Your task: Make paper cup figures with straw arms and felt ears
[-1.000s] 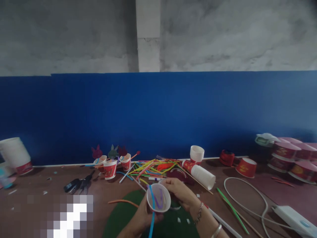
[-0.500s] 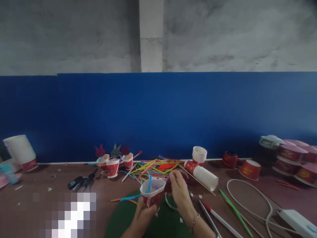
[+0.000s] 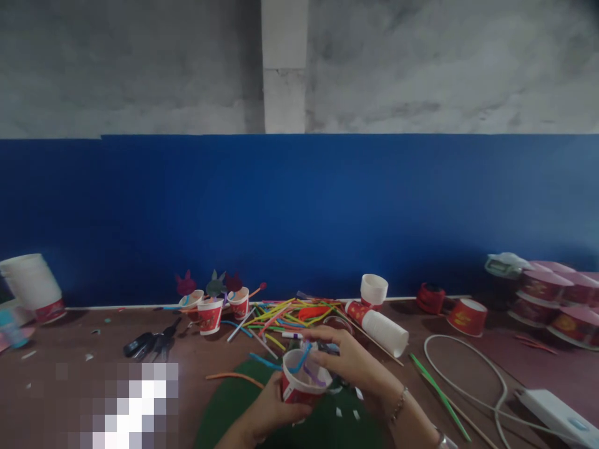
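Note:
A red-and-white paper cup is gripped low by my left hand, its fingers wrapped round the side. A bent blue straw passes through the cup near its rim, one part sticking out to the left and the other rising inside. Inside the cup a purple straw leans towards the right rim. My right hand reaches over the cup from the right. Its thumb and forefinger close around the upper end of the blue straw; the exact contact is small and partly hidden. Beneath the cup lies a dark green round mat.
Behind the hands spreads a pile of coloured straws. Three cups with animal cut-outs, one a red-and-white cup, stand back left. Black scissors lie left. Stacked white cups, a white cable and a power strip are right.
The cup has moved slightly right and down in my left hand. My right hand has shifted from beside the cup to above it, and the purple straw now leans inside.

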Action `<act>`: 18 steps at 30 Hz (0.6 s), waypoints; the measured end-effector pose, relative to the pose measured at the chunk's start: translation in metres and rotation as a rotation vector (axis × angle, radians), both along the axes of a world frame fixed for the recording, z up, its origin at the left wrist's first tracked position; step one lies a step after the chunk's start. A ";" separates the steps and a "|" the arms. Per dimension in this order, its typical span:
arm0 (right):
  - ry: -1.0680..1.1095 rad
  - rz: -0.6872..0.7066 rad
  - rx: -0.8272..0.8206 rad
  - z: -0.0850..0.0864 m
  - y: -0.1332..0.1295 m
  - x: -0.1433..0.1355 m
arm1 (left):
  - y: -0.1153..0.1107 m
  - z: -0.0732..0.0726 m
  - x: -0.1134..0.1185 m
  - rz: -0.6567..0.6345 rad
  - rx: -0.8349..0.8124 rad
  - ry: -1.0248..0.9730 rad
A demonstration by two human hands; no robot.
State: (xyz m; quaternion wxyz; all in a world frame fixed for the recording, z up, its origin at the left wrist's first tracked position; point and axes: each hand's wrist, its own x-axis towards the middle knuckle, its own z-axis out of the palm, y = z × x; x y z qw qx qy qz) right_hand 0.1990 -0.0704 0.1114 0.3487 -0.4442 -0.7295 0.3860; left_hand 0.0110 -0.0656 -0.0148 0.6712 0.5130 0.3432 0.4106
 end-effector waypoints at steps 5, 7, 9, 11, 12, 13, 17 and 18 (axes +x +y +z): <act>-0.167 -0.088 0.050 0.005 -0.005 -0.004 | -0.005 0.003 0.003 -0.051 0.021 0.095; -0.250 -0.203 0.141 0.003 -0.007 -0.010 | -0.005 0.003 0.008 0.026 0.019 0.093; -0.327 -0.257 0.245 0.001 -0.010 -0.016 | -0.004 0.002 0.015 0.103 0.032 0.041; -0.363 -0.240 0.317 0.000 -0.011 -0.019 | -0.003 0.002 0.019 0.137 0.054 -0.020; -0.359 -0.216 0.337 0.000 -0.012 -0.020 | -0.003 0.002 0.020 0.143 0.059 -0.038; -0.342 -0.194 0.347 0.000 -0.012 -0.021 | -0.003 0.004 0.020 0.148 0.061 -0.047; -0.223 -0.127 0.327 0.004 -0.012 -0.016 | -0.005 0.018 0.016 0.195 0.063 -0.004; -0.188 -0.120 0.303 0.004 -0.011 -0.013 | -0.005 0.021 0.014 0.203 0.069 0.014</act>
